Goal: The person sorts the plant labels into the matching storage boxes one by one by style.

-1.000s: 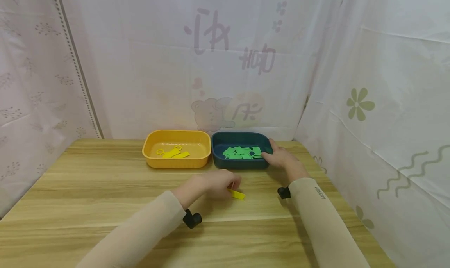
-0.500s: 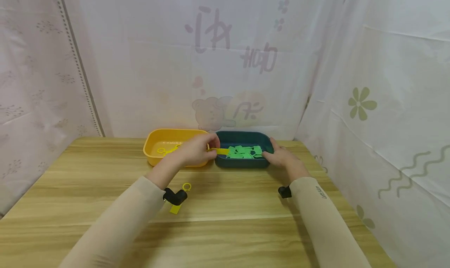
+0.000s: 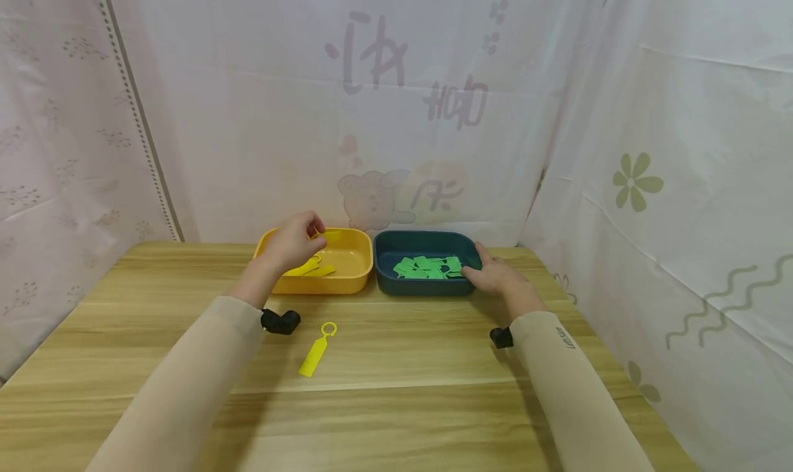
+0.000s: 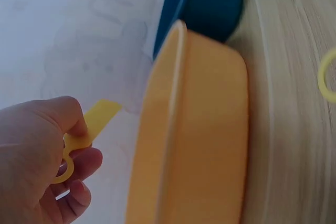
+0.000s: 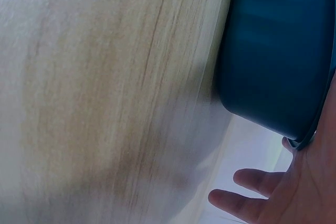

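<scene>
My left hand hovers over the yellow bin and pinches a yellow tag between thumb and fingers. The tag is a flat strip with a ring at one end; its ring lies against the fingers in the left wrist view. Inside the yellow bin lie a few more yellow tags, partly hidden by the hand. My right hand holds the right end of the dark teal bin, the thumb over its rim. Two other fingers stick out beside the bin in the right wrist view. Green tags are heaped inside it.
One yellow ring tag lies on the wooden table, in front of the yellow bin. The two bins stand side by side at the back edge, before a patterned curtain. Another curtain hangs along the right side.
My left hand came from mid-table with a yellow tag, passed the gap between the bins and moved left over the yellow bin. The tag on the table came into view. The right hand stayed put.
</scene>
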Available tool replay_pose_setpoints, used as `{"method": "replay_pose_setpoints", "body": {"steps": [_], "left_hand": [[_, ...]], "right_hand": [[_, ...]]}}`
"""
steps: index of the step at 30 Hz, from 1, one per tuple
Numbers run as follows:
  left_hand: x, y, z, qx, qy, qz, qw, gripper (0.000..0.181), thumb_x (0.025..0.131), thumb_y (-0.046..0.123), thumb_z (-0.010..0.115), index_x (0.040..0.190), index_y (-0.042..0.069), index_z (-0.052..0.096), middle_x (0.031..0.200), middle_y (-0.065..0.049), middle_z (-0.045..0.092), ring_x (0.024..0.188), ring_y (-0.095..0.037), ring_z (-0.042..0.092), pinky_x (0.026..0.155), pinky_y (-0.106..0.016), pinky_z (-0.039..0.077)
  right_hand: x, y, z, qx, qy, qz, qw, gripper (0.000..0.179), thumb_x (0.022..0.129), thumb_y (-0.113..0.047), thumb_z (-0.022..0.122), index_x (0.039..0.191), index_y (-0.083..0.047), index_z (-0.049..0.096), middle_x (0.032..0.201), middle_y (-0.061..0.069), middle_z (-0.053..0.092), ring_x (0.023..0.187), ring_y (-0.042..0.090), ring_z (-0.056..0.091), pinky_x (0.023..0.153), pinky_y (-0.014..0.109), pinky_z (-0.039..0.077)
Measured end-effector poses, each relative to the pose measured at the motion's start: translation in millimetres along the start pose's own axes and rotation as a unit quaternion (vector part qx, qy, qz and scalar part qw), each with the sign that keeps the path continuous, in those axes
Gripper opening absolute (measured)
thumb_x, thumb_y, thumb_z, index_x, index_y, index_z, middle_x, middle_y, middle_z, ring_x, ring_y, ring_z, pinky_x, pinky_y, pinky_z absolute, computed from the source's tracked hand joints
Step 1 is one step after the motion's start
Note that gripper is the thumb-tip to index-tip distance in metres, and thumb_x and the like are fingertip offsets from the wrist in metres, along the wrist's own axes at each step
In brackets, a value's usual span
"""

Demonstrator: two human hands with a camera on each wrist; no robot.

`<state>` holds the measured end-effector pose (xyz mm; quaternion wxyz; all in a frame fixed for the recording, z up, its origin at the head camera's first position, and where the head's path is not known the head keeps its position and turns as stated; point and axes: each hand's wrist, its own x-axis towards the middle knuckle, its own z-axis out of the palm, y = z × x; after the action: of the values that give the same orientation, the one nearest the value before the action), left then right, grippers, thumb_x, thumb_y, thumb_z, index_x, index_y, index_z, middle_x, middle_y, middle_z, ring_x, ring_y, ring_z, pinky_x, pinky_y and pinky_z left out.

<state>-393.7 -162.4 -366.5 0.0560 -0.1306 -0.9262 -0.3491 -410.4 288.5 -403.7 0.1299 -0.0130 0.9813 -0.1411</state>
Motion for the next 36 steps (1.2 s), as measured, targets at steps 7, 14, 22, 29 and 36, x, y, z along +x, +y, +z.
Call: {"method": "replay_pose_setpoints", "body": {"steps": [7, 14, 22, 29, 36], "left_hand": [[-1.1, -24.1, 1.1, 0.014, 0.006, -0.018, 0.9997, 0.032, 0.104, 0.016, 0.065, 0.130, -0.002, 0.064, 0.128, -0.023, 0.068, 0.114, -0.040, 0.064, 0.104, -0.053, 0.056], [-5.5, -34.6, -1.8, 0.035, -0.012, -0.011, 0.9993, 0.041, 0.105, 0.017, 0.064, 0.138, -0.007, 0.065, 0.140, -0.027, 0.067, 0.131, -0.045, 0.063, 0.116, -0.059, 0.051], [-17.3, -22.6, -2.4, 0.051, -0.050, 0.065, 0.9953, 0.031, 0.103, 0.016, 0.069, 0.128, -0.002, 0.073, 0.129, -0.020, 0.074, 0.107, -0.034, 0.072, 0.098, -0.052, 0.061], [-37.4, 8.3, 2.2, 0.089, -0.180, 0.128, 0.9712, 0.022, 0.099, 0.016, 0.079, 0.119, 0.008, 0.076, 0.109, -0.004, 0.077, 0.095, -0.018, 0.068, 0.094, -0.041, 0.060], [-51.9, 18.6, 17.7, 0.107, -0.301, 0.097, 0.9427, 0.022, 0.096, 0.010, 0.079, 0.118, 0.012, 0.075, 0.106, -0.004, 0.072, 0.094, -0.017, 0.061, 0.088, -0.033, 0.054]], "right_hand": [[1.5, 1, 1, -0.001, 0.001, 0.000, 1.0000, 0.094, 0.110, -0.066, 0.036, 0.177, -0.023, -0.015, 0.178, 0.039, 0.012, 0.161, 0.061, 0.023, 0.127, 0.077, 0.026], [0.9, 1, 1, -0.001, 0.002, -0.005, 1.0000, 0.095, 0.109, -0.066, 0.036, 0.177, -0.020, -0.012, 0.177, 0.040, 0.013, 0.161, 0.062, 0.023, 0.127, 0.077, 0.027], [1.3, 1, 1, -0.002, 0.005, -0.001, 1.0000, 0.094, 0.110, -0.065, 0.036, 0.177, -0.022, -0.013, 0.177, 0.040, 0.014, 0.160, 0.062, 0.025, 0.127, 0.077, 0.027], [2.3, 0, -3, 0.000, 0.007, -0.002, 1.0000, 0.095, 0.109, -0.065, 0.038, 0.177, -0.020, -0.012, 0.176, 0.041, 0.015, 0.160, 0.062, 0.025, 0.127, 0.076, 0.027], [1.9, 1, 0, 0.000, 0.001, -0.001, 1.0000, 0.096, 0.110, -0.065, 0.038, 0.177, -0.021, -0.014, 0.177, 0.040, 0.014, 0.161, 0.062, 0.023, 0.127, 0.077, 0.027]]}}
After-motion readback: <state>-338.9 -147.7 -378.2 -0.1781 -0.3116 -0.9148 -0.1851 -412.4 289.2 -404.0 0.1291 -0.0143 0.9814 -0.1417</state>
